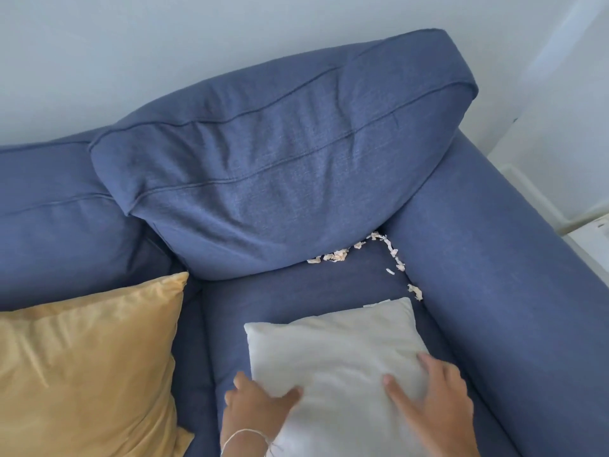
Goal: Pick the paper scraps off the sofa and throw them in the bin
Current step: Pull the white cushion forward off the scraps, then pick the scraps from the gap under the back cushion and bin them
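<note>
Several pale paper scraps (336, 255) lie on the blue sofa (296, 291), strung along the crease under the back cushion and down beside the right armrest. A white pillow (333, 354) lies on the seat in front of them. My left hand (253, 404) grips the pillow's left edge, thumb on top. My right hand (435, 394) rests flat on the pillow's right side with fingers spread. No bin is in view.
A yellow pillow (85, 367) fills the left of the seat. The blue back cushion (263, 166) leans over the scraps. The right armrest (501, 275) borders the seat, and a white wall stands behind.
</note>
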`<state>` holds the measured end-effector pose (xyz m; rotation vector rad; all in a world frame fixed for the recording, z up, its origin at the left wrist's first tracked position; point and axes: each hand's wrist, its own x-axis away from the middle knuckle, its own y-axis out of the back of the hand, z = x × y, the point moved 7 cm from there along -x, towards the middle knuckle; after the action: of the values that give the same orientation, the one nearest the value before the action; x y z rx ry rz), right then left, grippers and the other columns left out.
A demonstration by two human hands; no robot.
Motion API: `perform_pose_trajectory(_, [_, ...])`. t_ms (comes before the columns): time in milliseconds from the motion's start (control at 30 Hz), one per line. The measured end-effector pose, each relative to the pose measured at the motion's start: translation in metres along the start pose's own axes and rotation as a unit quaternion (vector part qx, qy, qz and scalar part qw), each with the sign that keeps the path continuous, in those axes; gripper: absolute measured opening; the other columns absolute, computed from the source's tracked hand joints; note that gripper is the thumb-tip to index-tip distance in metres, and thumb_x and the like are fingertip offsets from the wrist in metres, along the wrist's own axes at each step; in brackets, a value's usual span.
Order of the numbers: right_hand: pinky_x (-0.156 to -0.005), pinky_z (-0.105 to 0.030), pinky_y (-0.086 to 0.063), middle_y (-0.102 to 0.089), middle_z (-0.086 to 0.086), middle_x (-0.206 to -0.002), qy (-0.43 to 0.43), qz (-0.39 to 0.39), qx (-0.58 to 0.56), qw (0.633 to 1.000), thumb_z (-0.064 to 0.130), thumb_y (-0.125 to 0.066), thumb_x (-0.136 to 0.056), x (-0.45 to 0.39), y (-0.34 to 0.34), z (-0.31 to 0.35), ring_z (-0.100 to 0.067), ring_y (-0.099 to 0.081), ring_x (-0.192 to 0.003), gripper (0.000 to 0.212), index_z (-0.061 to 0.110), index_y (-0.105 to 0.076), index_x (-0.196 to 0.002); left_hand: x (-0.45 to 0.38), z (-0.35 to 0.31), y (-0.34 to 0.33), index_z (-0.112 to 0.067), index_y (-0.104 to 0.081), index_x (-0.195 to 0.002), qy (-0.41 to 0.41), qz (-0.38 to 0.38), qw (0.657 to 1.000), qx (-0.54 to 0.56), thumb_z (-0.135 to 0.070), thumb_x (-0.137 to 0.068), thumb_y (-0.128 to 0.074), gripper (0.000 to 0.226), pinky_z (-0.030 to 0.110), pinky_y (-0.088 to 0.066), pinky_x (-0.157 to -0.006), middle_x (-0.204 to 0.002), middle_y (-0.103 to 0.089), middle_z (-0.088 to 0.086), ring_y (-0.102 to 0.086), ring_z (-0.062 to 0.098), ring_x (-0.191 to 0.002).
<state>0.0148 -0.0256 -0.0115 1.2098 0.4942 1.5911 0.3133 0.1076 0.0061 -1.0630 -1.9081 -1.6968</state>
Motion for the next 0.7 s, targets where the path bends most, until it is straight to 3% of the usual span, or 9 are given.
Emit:
perform_pose_trajectory(100, [-0.098,-0.045,-0.041,-0.050,0.008,-0.120,0.102,-0.076,-0.051,0.991,0.072,-0.057,-0.071,-0.027,0.014,0.046,-0.021,-0.047,-0.115,0.067,0.028,-0.055,-0.122,0.010,-0.067,0.046,-0.022,-0.040,-0.140,-0.149,-0.161,0.971,0.095,-0.055,-0.072,-0.075,0.083,0.034,-0.042,-0.096,-0.128,-0.047,0.002,-0.051,0.022,-0.118])
perform_pose_trajectory(200, [-0.091,-0.037,-0.046,-0.058,0.011,-0.109,0.181,-0.082,-0.081,0.977,0.053,-0.070,-0.080,-0.071,0.004,0.098,-0.017,-0.054,-0.107,0.043,0.025,-0.064,-0.111,-0.008,-0.137,0.036,-0.028,-0.053,-0.127,-0.238,-0.110,0.944,0.199,-0.040,-0.081,-0.074,0.052,0.023,-0.040,-0.085,-0.114,-0.052,-0.008,-0.057,0.010,-0.101])
perform_pose_trajectory(300, [-0.078,-0.032,-0.047,-0.062,0.009,-0.104,0.183,-0.048,-0.064,0.980,0.049,-0.068,-0.084,-0.127,-0.020,0.138,-0.017,-0.059,-0.101,0.037,0.024,-0.066,-0.111,-0.046,-0.165,0.004,-0.026,-0.054,-0.127,-0.204,-0.097,0.943,0.243,-0.038,-0.085,-0.071,0.046,0.021,-0.039,-0.081,-0.117,-0.055,-0.004,-0.058,0.010,-0.097])
perform_pose_trajectory(467, [-0.079,-0.035,-0.052,-0.067,0.003,-0.112,0.140,0.002,-0.033,0.990,0.048,-0.065,-0.084,-0.209,-0.061,0.165,-0.023,-0.062,-0.105,0.041,0.021,-0.065,-0.116,-0.108,-0.158,-0.041,-0.022,-0.049,-0.130,-0.152,-0.097,0.976,0.122,-0.039,-0.090,-0.060,0.045,0.036,-0.045,-0.097,-0.127,-0.048,0.004,-0.054,0.022,-0.113])
perform_pose_trajectory(567, [-0.073,-0.037,-0.054,-0.069,0.001,-0.098,0.118,0.010,-0.036,0.992,0.050,-0.065,-0.080,-0.244,-0.080,0.167,-0.027,-0.064,-0.095,0.030,0.022,-0.068,-0.091,-0.137,-0.164,-0.042,-0.022,-0.051,-0.131,-0.176,-0.125,0.976,0.038,-0.040,-0.092,-0.056,0.043,0.039,-0.044,-0.097,-0.126,-0.050,0.005,-0.049,0.026,-0.115])
perform_pose_trajectory(633, [-0.065,-0.036,-0.054,-0.067,-0.001,-0.083,0.112,0.011,-0.042,0.993,0.054,-0.063,-0.075,-0.257,-0.094,0.168,-0.029,-0.064,-0.083,0.033,0.021,-0.060,-0.070,-0.149,-0.173,-0.042,-0.025,-0.054,-0.130,-0.189,-0.145,0.971,0.009,-0.043,-0.091,-0.056,0.043,0.040,-0.043,-0.097,-0.126,-0.051,0.005,-0.047,0.029,-0.114])
perform_pose_trajectory(700, [-0.063,-0.035,-0.054,-0.065,-0.005,-0.082,0.095,-0.002,-0.064,0.993,0.055,-0.064,-0.072,-0.265,-0.103,0.166,-0.032,-0.062,-0.082,0.036,0.022,-0.055,-0.059,-0.156,-0.186,-0.046,-0.028,-0.055,-0.131,-0.187,-0.172,0.967,-0.013,-0.046,-0.090,-0.057,0.046,0.040,-0.041,-0.098,-0.127,-0.051,0.003,-0.045,0.030,-0.114])
